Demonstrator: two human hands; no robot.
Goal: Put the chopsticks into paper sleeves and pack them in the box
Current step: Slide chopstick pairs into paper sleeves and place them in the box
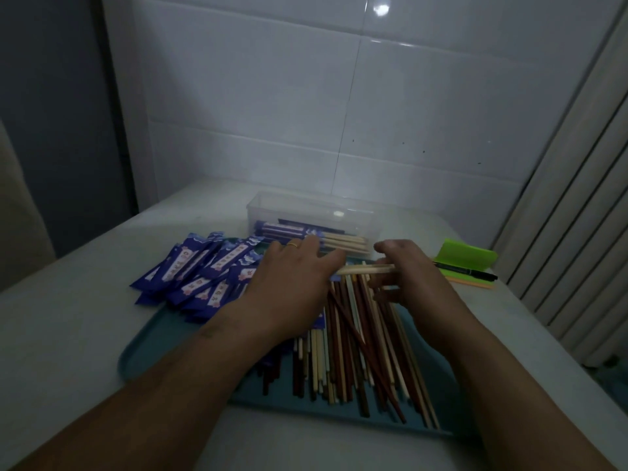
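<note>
A pale pair of chopsticks (368,269) lies crosswise between my hands. My right hand (404,277) grips its right end. My left hand (292,280), with a ring on one finger, covers the left end, where a bit of blue sleeve shows; its grip is hidden. Loose brown and pale chopsticks (353,362) lie heaped on a teal tray (142,355). Blue paper sleeves (197,270) are piled at the tray's left. Behind stands a clear plastic box (306,212) holding several sleeved pairs.
The tray sits on a white table (68,334) against a tiled wall. A green folded item (465,256) with a black pen (465,270) on orange paper lies at the right. A ribbed white panel stands further right.
</note>
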